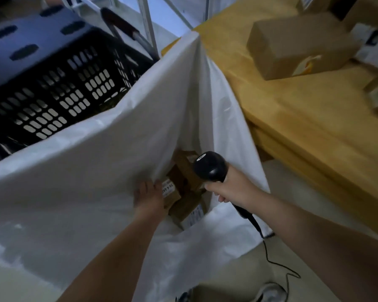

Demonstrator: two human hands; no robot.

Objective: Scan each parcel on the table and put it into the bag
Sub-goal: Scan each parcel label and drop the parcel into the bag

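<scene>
This is a parcel-handling room, the sort found in a courier depot or a warehouse dispatch area. Brown cardboard parcels (301, 44) with printed white labels lie on a plain wooden table (292, 118). More labelled boxes sit at the bottom of a large white bag (96, 171) standing just beside the table. A black corded barcode scanner (211, 166) is held over the bag's mouth. A black slotted plastic crate (52, 94) stands behind the bag, pale metal frame bars (147, 25) rise past it, and the floor (238, 280) is bare and pale.
</scene>
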